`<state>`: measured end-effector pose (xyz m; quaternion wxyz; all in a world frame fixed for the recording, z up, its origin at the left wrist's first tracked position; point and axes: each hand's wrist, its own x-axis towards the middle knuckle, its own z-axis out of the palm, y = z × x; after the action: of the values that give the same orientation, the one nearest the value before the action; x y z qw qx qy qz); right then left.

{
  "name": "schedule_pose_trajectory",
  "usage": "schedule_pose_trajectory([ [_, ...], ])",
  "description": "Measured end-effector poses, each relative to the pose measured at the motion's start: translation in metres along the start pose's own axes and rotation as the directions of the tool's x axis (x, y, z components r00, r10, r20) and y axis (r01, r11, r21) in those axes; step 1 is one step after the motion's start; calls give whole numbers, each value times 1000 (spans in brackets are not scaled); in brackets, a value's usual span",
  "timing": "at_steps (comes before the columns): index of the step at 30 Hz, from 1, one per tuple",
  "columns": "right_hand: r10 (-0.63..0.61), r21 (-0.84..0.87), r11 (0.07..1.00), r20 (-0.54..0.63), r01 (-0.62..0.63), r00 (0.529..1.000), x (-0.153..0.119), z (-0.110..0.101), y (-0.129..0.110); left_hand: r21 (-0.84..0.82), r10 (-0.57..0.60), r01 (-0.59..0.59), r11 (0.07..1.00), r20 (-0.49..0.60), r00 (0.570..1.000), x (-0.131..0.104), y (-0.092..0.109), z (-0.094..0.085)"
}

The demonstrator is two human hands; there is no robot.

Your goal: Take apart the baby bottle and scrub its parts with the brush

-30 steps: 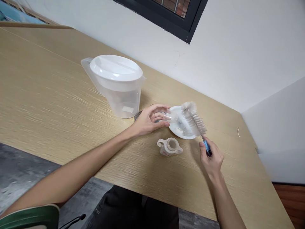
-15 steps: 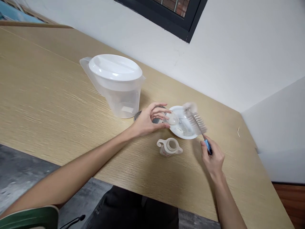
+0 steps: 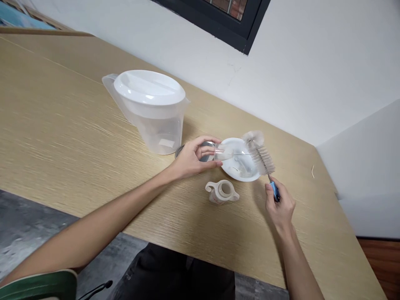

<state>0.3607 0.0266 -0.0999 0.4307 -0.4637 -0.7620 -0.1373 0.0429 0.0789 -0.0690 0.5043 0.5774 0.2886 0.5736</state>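
My left hand [image 3: 195, 156] is wrapped round a small clear bottle [image 3: 220, 152] lying on its side, one end toward the white bowl [image 3: 240, 173]. Something whitish shows at that end, and a thin dark line runs from it toward the brush; what they are I cannot tell. My right hand [image 3: 281, 204] grips the blue handle of a bottle brush [image 3: 262, 158], its pale bristles raised over the bowl's right side. Clear pieces lie in the bowl. Just below it stands a whitish two-handled bottle collar [image 3: 222, 191], touched by neither hand.
A large translucent pitcher [image 3: 150, 112] with a white lid stands at the left. Beside its base, a round metal dish [image 3: 179, 151] is partly hidden by my left hand. A short pale strip [image 3: 313, 171] lies on the wooden table [image 3: 93, 125] at right; a wall rises behind.
My left hand has turned the clear bottle a little, so more of its side shows. The brush has shifted slightly right and is less blurred.
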Motion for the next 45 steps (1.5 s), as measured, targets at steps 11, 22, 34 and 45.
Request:
schedule_pose_trajectory([
  [11, -43, 34, 999, 144, 38, 989, 1, 2, -1, 140, 65, -63, 988, -7, 998, 2, 3, -3],
  [22, -63, 42, 997, 121, 58, 991, -1, 3, -6, 157, 2, -6, 988, 24, 1000, 2, 4, -7],
  [34, -93, 59, 994, -26, 94, 995, -2, 0, -10, 226, -35, 18, 974, 71, 997, 0, 7, -3],
  [45, -78, 89, 993, 3, 78, 997, 2, 3, -13, -139, -225, 212, 967, -88, 970, 4, 1, -4],
])
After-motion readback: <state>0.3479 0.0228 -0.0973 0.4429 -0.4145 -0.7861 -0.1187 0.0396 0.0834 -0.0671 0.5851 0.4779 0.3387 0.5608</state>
